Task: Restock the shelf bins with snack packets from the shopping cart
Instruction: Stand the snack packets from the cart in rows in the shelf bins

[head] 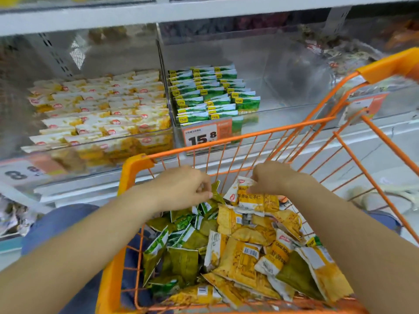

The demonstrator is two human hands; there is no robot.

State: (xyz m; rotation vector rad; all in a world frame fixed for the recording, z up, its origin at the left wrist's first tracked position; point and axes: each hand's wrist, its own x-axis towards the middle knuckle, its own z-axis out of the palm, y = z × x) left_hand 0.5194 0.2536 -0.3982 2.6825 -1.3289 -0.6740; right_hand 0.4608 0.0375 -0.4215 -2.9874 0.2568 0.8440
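An orange wire shopping cart [136,168] stands in front of the shelf, filled with several loose green and yellow snack packets [240,252]. My left hand [183,186] pinches a green packet [215,191] at the cart's far end. My right hand [275,177] grips a yellow-and-white packet [254,199] beside it. On the shelf behind, a clear bin [145,146] holds rows of yellow-and-white packets [102,109]. The bin to its right [283,112] holds rows of green packets [204,94] in its left part.
An orange price tag reading 15.8 [206,134] hangs on the green bin's front. Another price tag [25,171] sits at the lower left. A white shelf board [204,10] runs overhead. More clear bins [340,48] with dark packets stand at the right.
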